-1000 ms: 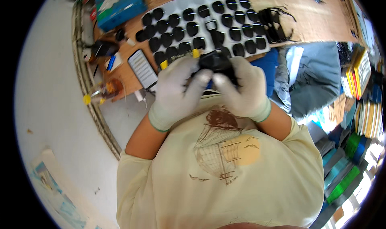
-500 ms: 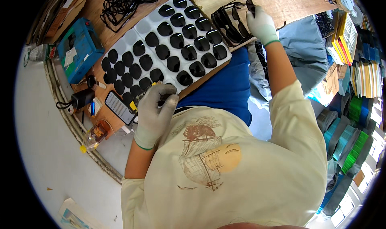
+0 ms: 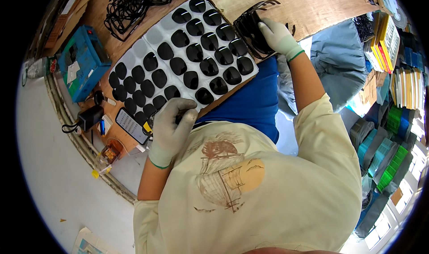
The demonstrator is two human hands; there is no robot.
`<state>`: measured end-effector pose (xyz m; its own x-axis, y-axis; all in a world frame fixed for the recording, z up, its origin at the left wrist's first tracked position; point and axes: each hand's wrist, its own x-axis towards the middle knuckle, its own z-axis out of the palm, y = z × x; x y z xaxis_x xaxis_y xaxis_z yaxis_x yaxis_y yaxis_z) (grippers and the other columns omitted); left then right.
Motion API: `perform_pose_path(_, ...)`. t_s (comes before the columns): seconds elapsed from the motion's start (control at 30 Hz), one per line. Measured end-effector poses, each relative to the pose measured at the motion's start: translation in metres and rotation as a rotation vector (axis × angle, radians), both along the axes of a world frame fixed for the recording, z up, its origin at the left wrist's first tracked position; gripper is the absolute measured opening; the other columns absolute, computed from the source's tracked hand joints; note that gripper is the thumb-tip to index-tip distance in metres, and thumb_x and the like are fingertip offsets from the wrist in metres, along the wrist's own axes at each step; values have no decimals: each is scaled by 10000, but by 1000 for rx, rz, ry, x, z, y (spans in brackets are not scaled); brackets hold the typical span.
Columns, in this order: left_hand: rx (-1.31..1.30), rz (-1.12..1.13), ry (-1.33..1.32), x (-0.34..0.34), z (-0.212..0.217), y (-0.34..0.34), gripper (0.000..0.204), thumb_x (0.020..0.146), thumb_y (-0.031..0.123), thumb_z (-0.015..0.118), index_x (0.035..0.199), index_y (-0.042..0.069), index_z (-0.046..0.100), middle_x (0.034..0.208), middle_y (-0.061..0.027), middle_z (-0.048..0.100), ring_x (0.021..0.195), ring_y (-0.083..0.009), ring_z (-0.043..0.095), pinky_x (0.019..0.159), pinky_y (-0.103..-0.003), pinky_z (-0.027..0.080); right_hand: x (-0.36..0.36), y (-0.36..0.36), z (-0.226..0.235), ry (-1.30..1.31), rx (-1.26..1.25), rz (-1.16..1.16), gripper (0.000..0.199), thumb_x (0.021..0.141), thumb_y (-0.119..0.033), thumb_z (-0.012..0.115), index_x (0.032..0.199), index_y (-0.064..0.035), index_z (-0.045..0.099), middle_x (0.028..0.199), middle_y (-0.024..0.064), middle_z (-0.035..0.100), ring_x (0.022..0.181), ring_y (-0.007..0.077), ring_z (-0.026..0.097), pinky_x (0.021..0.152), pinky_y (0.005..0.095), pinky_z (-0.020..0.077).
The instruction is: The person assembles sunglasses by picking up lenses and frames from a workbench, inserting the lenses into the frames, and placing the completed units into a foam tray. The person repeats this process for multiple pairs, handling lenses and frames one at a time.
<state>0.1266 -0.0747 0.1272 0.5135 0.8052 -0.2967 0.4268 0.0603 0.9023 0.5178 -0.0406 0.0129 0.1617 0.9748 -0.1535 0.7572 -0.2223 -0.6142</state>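
My right hand (image 3: pixel 279 37), in a pale glove with a green cuff, grips dark sunglasses at the near side of a row of black sunglasses (image 3: pixel 250 28). These stand packed together beside the lens tray. My left hand (image 3: pixel 173 127), gloved alike, is closed at the tray's near edge, its thumb and fingers curled. A small dark thing with a yellow part (image 3: pixel 147 127) shows beside its fingers; what it is stays hidden. Rows of dark sunglass lenses (image 3: pixel 194 52) lie in the white moulded tray (image 3: pixel 154 36), some of whose hollows hold no lens.
A tangle of black frames (image 3: pixel 127 13) lies on the wooden table (image 3: pixel 313 6) beyond the tray. At left are a blue box (image 3: pixel 85 62), a phone (image 3: pixel 132 125) and a black case (image 3: pixel 90 117). Grey cloth (image 3: pixel 335 57) and stacked bins (image 3: pixel 382 158) are at right.
My right hand has moved left and slightly nearer, bringing the sunglasses from above the table down to the packed row. My left hand stays almost where it was.
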Motion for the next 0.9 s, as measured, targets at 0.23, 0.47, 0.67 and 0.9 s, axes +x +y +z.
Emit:
perform_pose_path(0.23, 261, -118, 105, -15, -14, 59, 239, 910, 194, 646, 1043, -1, 679, 947, -67, 688, 866, -146, 646, 774, -295, 515, 5, 2, -4, -23, -23, -22, 418, 1014, -343, 473, 1177, 2, 644, 1018, 304, 680, 1028, 489, 624, 910, 507, 487)
perform_pose_path(0.47, 860, 97, 684, -60, -91, 323, 724, 955, 571, 554, 1423, 20, 517, 1353, -276, 584, 1270, -417, 554, 1072, -480, 431, -12, 3, 33, -286, 315, -189, 382, 1000, -312, 539, 1150, 13, 672, 1012, 251, 709, 976, 422, 679, 863, 457, 530)
perform_pose_path(0.67, 954, -63, 866, -38, -99, 305, 443, 987, 407, 558, 1145, 11, 681, 1177, -230, 670, 1077, -383, 646, 938, -455, 511, -157, 25, 64, 89, 344, 55, 250, 890, -187, 687, 1093, -41, 692, 993, 144, 694, 891, 307, 682, 780, 403, 545)
perform_pose_path(0.9, 686, -39, 848, -48, -5, 314, 599, 960, 536, 583, 797, -30, 695, 781, -251, 671, 778, -427, 659, 757, -492, 523, -341, 113, 43, -118, 336, 622, 217, 865, -267, 653, 971, -85, 708, 988, 104, 662, 984, 292, 638, 831, 416, 525)
